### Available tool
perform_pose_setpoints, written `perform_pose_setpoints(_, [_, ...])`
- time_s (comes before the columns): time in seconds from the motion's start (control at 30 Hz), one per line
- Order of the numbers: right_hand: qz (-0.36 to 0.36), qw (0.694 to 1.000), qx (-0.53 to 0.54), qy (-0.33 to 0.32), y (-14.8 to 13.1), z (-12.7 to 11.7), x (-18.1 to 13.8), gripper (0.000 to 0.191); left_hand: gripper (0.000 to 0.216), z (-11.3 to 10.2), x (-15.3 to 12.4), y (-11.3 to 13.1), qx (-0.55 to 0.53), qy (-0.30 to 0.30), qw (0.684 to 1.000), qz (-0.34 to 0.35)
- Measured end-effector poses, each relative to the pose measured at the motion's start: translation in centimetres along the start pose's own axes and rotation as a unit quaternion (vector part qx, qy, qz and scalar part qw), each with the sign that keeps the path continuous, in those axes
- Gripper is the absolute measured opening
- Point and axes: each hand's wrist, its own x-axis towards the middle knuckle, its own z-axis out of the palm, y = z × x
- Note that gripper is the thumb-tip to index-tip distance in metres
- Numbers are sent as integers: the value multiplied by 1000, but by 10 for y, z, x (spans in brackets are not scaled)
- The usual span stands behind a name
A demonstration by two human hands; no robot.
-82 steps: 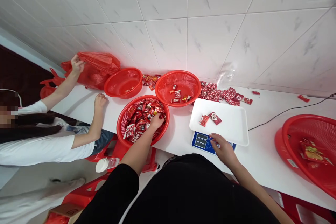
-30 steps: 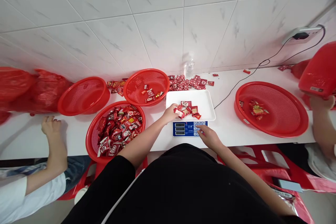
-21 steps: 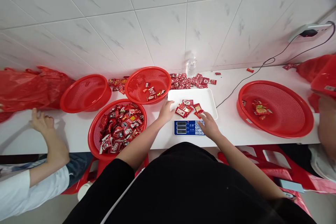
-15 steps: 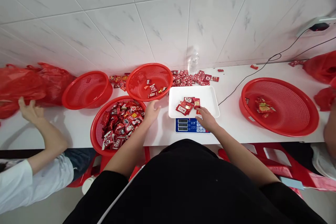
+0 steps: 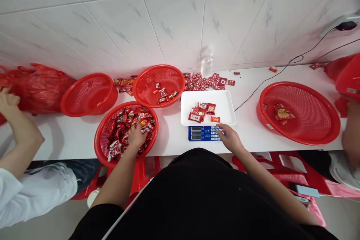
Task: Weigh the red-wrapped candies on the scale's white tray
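Note:
My left hand (image 5: 136,137) reaches into a red basket (image 5: 97,138) heaped with wrapped candies (image 5: 123,129). Its fingers are apart and rest on the wrappers, partly bent. At the front edge of a white scale tray (image 5: 229,101) my right hand (image 5: 231,138) hovers over the blue keypad (image 5: 208,133), fingers loosely apart and nothing in them. Several red candy packets (image 5: 201,110) lie in a group on the tray, and a small orange-red packet (image 5: 215,119) sits alone near its front edge.
Behind stand a red basket (image 5: 140,99) with a few candies and another red basket (image 5: 66,101). A larger basket (image 5: 298,140) is at right. Loose packets (image 5: 197,82) and a clear bottle (image 5: 207,65) line the wall. A cable (image 5: 261,86) crosses the table. Co-workers' arms show on both sides.
My left hand has moved from beside the tray into the candy basket. My right hand has drawn back from the packets to the tray's front edge. The left co-worker's hand has shifted left.

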Motion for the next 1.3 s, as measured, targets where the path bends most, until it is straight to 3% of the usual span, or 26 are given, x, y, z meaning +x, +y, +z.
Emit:
perform_pose_setpoints(0.2, [-23,1000,3,-14,-11,8,-2,35,74,-5,5,14,39,-24,999,2])
perform_pose_setpoints(0.33, [-30,1000,-3,-9,-11,9,-1,35,73,-6,10,13,43,11,999,4])
perform_pose_setpoints(0.63, [-21,1000,-4,-17,-6,11,-4,35,42,-28,29,2,-73,-14,996,-52])
perform_pose_setpoints(1.07, [-2,1000,3,-20,-3,14,-7,34,39,-81,31,2,-135,66,985,-86])
perform_pose_setpoints(1.3, [0,1000,-1,-18,-4,12,-10,34,37,-98,25,30,-210,112,971,-37])
